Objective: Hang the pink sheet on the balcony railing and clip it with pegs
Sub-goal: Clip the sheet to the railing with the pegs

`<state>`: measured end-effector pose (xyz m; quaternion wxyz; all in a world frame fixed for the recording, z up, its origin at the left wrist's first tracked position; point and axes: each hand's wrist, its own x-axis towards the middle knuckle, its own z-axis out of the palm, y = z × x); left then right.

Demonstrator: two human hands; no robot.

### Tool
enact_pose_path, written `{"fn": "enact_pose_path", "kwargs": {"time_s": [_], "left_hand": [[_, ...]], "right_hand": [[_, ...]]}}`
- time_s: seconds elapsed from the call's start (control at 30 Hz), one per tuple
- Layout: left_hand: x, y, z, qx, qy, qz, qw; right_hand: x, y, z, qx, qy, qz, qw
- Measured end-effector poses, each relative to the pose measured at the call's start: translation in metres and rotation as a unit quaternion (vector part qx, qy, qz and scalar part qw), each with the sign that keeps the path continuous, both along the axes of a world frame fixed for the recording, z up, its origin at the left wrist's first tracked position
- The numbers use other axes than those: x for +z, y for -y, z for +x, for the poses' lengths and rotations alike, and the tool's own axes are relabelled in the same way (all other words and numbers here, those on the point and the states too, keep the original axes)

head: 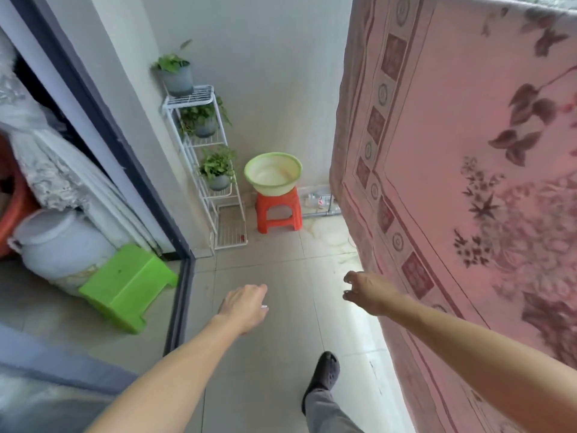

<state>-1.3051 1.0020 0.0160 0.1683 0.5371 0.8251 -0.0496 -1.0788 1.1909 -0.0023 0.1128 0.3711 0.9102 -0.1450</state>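
Over the floor (pixel 268 364), your right hand (pixel 368 293) hangs loose-fingered and empty just beside the sheet (pixel 452 135); your left hand (pixel 245 307) hides its grip.

Left hand (pixel 245 307), right hand (pixel 367 292) outstretched, seemingly loose-fingered

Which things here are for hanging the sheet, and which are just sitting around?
For the job: pink sheet, left hand, right hand. No pegs in view.
Just sitting around: green basin, orange stool, plant rack, green stool, white jug.
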Motion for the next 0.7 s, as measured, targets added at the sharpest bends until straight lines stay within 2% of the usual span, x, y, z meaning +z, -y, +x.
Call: {"fn": "enact_pose_path", "kwargs": {"time_s": [0.13, 0.37, 0.57, 0.7], "left_hand": [[0.002, -0.085, -0.057, -0.003, -0.007, 0.007, 1.0], [0.038, -0.223, -0.169, 0.013, -0.009, 0.049, 0.999], [0.031, -0.317, -0.253, -0.003, -0.006, 0.059, 0.998], [0.022, -0.394, -0.319, -0.026, -0.003, 0.067, 0.997]], "right_hand": [[-0.006, -0.086, -0.052, -0.022, -0.023, -0.008, 0.999], [0.031, -0.231, -0.164, -0.024, -0.036, 0.009, 0.999], [0.043, -0.321, -0.26, -0.021, -0.058, -0.001, 0.998], [0.047, -0.384, -0.317, -0.044, -0.063, 0.044, 0.996]]}}
